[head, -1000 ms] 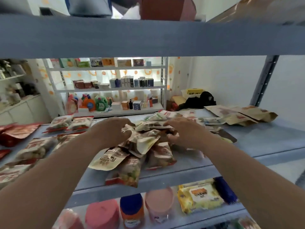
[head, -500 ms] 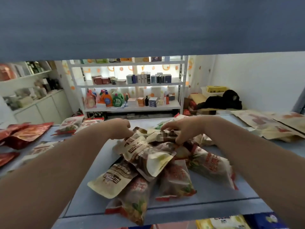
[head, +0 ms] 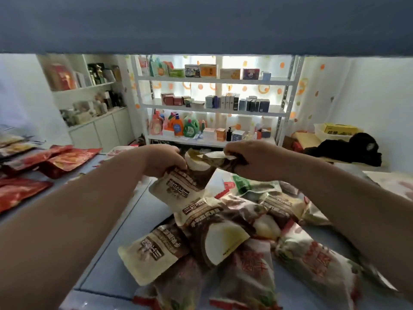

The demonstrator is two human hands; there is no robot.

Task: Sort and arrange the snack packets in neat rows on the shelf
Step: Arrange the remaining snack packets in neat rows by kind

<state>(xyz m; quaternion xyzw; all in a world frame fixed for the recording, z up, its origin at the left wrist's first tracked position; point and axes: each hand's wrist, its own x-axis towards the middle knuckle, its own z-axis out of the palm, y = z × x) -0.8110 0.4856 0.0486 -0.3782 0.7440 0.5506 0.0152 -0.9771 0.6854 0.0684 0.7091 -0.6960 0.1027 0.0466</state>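
Gripping left hand (head: 164, 161): the top edge of a cream-and-brown packet (head: 181, 186) is pinched between curled fingers and thumb. The packet is held lifted and hangs down over the far end of the heap.
Right hand (head: 250, 161): its fingers are curled round the crumpled end of a second packet (head: 212, 158), which is held raised and stretched sideways towards the left hand. The two held packets are seen touching between the hands.
Heap of snack packets (head: 223, 238): piled loosely and overlapping on the blue shelf (head: 143, 211), between the two forearms. Cream-and-brown pouches are laid on top, and packets with red print are seen underneath and to the right.
Red packets (head: 64, 159): laid flat and partly overlapped at the left side of the shelf, well apart from the heap.
Upper shelf board (head: 201, 23): its dark blue underside is spread across the top of the view.
White rack (head: 214, 80): stood against the far wall. Boxes are lined on its upper levels and detergent bottles (head: 178, 126) on the lowest.
Black bundle (head: 348, 148): seen lying at the right beyond the shelf, just below a yellow box (head: 337, 128).
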